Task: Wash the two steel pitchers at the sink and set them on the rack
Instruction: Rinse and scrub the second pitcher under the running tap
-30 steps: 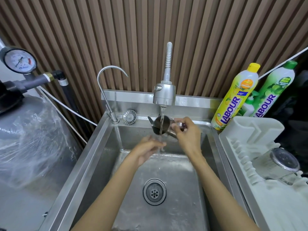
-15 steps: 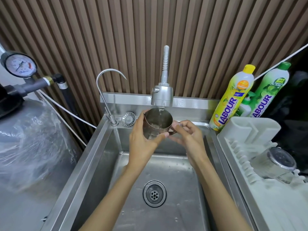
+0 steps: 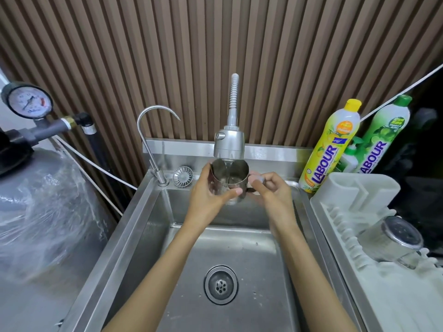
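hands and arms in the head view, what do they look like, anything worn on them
Both arms are bare as far as the bottom edge of the view: no sleeves show. The left hand and the right hand wear no gloves, and no watch, bracelet or ring can be seen. The nails look short and unpainted.

pitcher: showing shiny polished steel
sink: looking brushed steel
rack: appearing matt white plastic
wall: showing ribbed wood
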A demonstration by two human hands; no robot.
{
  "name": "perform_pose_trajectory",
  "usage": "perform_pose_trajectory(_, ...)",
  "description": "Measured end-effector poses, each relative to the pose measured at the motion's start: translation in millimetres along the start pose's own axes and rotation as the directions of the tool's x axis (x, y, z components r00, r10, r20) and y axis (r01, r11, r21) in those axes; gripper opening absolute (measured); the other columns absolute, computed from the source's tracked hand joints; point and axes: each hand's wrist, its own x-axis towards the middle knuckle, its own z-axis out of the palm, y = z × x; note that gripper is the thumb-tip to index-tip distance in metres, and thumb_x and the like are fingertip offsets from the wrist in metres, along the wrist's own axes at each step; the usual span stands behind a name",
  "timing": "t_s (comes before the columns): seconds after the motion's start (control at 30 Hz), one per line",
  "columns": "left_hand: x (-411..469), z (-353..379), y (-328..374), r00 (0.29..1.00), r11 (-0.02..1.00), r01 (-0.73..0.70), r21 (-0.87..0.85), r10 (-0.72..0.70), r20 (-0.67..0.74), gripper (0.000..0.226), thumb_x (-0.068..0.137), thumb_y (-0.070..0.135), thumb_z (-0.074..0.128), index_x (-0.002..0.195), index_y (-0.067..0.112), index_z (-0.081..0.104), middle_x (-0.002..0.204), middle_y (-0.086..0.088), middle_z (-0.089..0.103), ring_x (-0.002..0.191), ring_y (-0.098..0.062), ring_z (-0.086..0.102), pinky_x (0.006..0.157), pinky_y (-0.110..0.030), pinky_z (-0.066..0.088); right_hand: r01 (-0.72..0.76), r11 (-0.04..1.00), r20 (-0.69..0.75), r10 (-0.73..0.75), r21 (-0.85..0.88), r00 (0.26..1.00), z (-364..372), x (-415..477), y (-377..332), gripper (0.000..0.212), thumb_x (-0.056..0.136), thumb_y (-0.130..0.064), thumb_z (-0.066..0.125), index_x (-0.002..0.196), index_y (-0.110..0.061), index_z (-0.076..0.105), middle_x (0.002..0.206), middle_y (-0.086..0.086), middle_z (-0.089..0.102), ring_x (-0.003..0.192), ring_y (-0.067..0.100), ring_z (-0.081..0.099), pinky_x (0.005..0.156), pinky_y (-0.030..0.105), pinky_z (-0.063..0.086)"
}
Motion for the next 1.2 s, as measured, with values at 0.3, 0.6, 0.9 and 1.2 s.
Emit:
perform_pose_trajectory(0.3, -24.4, -14.6, 11.6, 0.974, 0.880, -0.032, 0.474, 0.134, -0.183, 0.091, 0.050, 0.068, 0.067, 0.126, 0.019, 0.056, 0.114, 0.003, 0.059, 0.111, -0.016, 0.052, 0.093, -0.028, 0.041, -0.223, 0.959, 0.163, 0.195, 0.174, 0.967, 7.2, -9.5, 25.1, 0.017, 0.090, -0.014, 0.058, 0.077, -0.005, 0.053, 0.078, 0.010, 0.065, 0.077, 0.020, 0.067, 0.070, 0.042, 0.060)
perform_pose_trajectory(0.6, -31.8, 2.7, -6.9, 0.949, 0.947, 0.306, -0.097, -0.296, 0.104, 0.050, 0.051, 0.045, 0.087, 0.092, 0.023, 0.069, 0.089, 0.005, 0.076, 0.092, -0.010, 0.070, 0.095, -0.039, 0.052, 0.030, 0.742, -0.059, -0.093, -0.669, 0.994, -9.1, -10.2, -21.4, 0.026, 0.076, -0.033, 0.072, 0.064, -0.017, 0.057, 0.072, 0.004, 0.067, 0.072, 0.028, 0.066, 0.069, 0.041, 0.056)
perform_pose_trajectory(0.9, -15.7, 0.9, 8.2, 0.988, 0.991, -0.104, -0.079, 0.094, -0.118, 0.067, 0.056, 0.003, 0.084, 0.108, 0.033, 0.056, 0.106, 0.009, 0.064, 0.102, 0.000, 0.061, 0.088, -0.014, 0.044, 0.000, 0.999, 0.109, -0.004, 0.036, 0.994, -1.9, -5.6, 4.5, 0.027, 0.086, -0.001, 0.060, 0.067, -0.012, 0.044, 0.108, 0.000, 0.069, 0.100, 0.013, 0.065, 0.093, 0.030, 0.048)
perform_pose_trajectory(1.2, -34.1, -6.2, 17.6, 0.971, 0.905, 0.076, 0.420, 0.028, -0.236, 0.082, 0.058, 0.053, 0.081, 0.129, 0.020, 0.056, 0.109, 0.001, 0.053, 0.107, -0.015, 0.051, 0.088, -0.020, 0.035, -0.202, 0.979, 0.096, 0.199, 0.029, 0.975, -1.0, -15.3, 12.8, 0.017, 0.088, -0.018, 0.062, 0.080, -0.004, 0.055, 0.078, 0.008, 0.067, 0.066, 0.012, 0.069, 0.055, 0.033, 0.059)
